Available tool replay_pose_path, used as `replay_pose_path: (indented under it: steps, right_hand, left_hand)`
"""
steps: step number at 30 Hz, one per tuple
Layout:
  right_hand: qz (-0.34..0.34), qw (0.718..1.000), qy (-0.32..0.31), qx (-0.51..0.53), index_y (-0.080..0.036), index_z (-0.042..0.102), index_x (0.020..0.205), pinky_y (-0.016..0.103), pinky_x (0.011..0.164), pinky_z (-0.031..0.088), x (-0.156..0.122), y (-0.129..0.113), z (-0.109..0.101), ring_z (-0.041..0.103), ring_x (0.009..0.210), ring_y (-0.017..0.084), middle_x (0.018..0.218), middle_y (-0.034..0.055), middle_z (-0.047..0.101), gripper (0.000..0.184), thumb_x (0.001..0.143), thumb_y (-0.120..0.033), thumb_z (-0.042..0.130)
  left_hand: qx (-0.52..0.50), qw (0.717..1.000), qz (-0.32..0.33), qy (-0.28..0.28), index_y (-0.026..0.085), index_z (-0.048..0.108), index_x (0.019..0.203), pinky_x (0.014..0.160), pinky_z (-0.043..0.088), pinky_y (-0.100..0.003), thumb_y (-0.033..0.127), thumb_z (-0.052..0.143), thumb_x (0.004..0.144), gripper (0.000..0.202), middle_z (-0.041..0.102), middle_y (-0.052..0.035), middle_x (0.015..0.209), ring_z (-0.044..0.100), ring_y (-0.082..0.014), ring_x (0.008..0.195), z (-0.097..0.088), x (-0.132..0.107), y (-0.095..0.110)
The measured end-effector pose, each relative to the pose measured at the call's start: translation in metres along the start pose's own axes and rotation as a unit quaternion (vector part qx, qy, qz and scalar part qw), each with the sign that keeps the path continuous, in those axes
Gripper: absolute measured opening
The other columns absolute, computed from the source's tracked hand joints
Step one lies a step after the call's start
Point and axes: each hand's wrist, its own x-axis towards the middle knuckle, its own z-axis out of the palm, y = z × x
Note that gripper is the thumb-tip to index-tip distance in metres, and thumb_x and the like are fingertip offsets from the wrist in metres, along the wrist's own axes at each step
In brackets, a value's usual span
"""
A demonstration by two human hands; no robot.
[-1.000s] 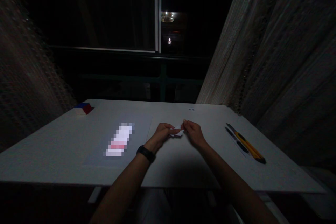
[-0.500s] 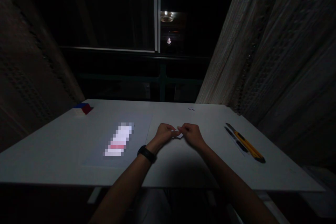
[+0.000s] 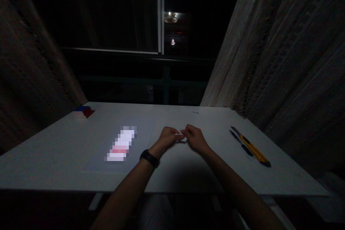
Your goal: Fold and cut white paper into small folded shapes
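Over the middle of the white table, a small piece of white paper is pinched between my two hands. My left hand, with a dark band on its wrist, grips the paper from the left with thumb and fingers. From the right, the thumb and fingertips of my right hand close on the same piece. Most of the paper is hidden behind the fingers, so its exact shape cannot be made out in the dim light.
Left of my hands, a lit, pixelated screen lies on a pale sheet. A blue, red and white block sits at the far left. On the right lie a yellow utility knife and a slim dark knife. Small scraps lie far back.
The fingers of my right hand have shifted slightly on the paper, whose visible part now sits at a different angle. Both hands stay in nearly the same place.
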Motion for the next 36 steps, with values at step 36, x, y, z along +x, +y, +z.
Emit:
replay_pose_path:
  steps: [36]
  right_hand:
    - [0.074,0.997,-0.002,0.034,-0.018,0.053,0.055,0.023,0.048,0.029,0.003,0.013,0.0,0.037,0.047,0.01,0.045,-0.0053,0.039,0.042,0.072,-0.055,0.054]
  left_hand:
    - [0.017,0.997,0.027,-0.075,0.01,0.065,0.057,0.051,0.03,-0.023,0.041,0.065,0.064,0.032,0.061,-0.0049,0.054,0.046,-0.0091,0.049,-0.002,0.002,-0.002]
